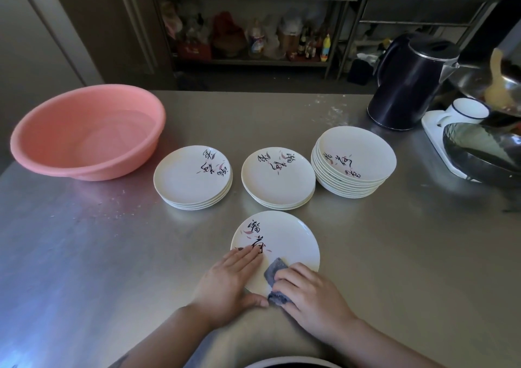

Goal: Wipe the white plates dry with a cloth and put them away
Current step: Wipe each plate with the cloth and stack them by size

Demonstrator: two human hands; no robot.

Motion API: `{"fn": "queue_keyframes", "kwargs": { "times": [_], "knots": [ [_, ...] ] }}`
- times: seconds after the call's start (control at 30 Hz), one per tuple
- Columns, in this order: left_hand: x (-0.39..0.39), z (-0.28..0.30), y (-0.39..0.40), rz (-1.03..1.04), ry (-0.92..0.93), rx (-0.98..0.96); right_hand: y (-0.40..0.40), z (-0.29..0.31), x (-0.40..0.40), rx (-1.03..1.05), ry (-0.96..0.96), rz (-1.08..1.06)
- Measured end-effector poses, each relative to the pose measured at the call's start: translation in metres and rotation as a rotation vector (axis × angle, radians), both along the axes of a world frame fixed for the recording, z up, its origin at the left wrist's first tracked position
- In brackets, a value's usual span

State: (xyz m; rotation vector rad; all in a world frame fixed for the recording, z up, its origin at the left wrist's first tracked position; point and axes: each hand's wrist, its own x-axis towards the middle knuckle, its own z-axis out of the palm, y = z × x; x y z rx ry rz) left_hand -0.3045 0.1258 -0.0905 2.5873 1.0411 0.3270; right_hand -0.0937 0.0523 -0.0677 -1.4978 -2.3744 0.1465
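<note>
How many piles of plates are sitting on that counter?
3: left pile beside the pink basin, middle pile, and the tallest pile near the kettle. One single plate lies apart, being wiped.

Two bare forearms enter from the bottom edge, with no sleeves, watch or bracelet in view on either wrist. The left hand (229,278) and the right hand (313,297) wear no gloves or rings, and the fingernails are short and unpainted.
</note>
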Motion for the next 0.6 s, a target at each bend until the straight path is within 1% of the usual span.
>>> {"fn": "queue_keyframes", "kwargs": {
  "times": [0.1,0.17,0.27,0.33,0.4,0.47,0.5,0.57,0.6],
  "knots": [
    [0.005,0.005,-0.003,0.006,-0.005,0.03,0.001,0.007,0.006,0.013,-0.04,0.052],
    [0.007,0.011,-0.002,0.009,-0.049,0.09,0.007,0.019,0.012,0.01,-0.03,0.084],
    [0.007,0.028,0.006,0.03,-0.141,0.15,0.023,0.044,0.02,-0.029,0.071,0.127],
    [0.008,0.046,0.013,0.065,-0.182,0.125,0.036,0.061,0.023,-0.087,0.144,0.115],
    [0.011,0.067,0.02,0.113,-0.191,0.037,0.048,0.077,0.025,-0.162,0.216,0.046],
    [0.014,0.088,0.026,0.186,-0.201,-0.119,0.058,0.093,0.026,-0.245,0.299,-0.035],
    [0.015,0.099,0.029,0.221,-0.238,-0.197,0.062,0.103,0.026,-0.307,0.359,-0.06],
    [0.014,0.12,0.032,0.256,-0.412,-0.357,0.069,0.12,0.026,-0.427,0.524,-0.09],
    [0.014,0.13,0.033,0.269,-0.519,-0.42,0.071,0.128,0.026,-0.452,0.614,-0.105]
  ]
}}
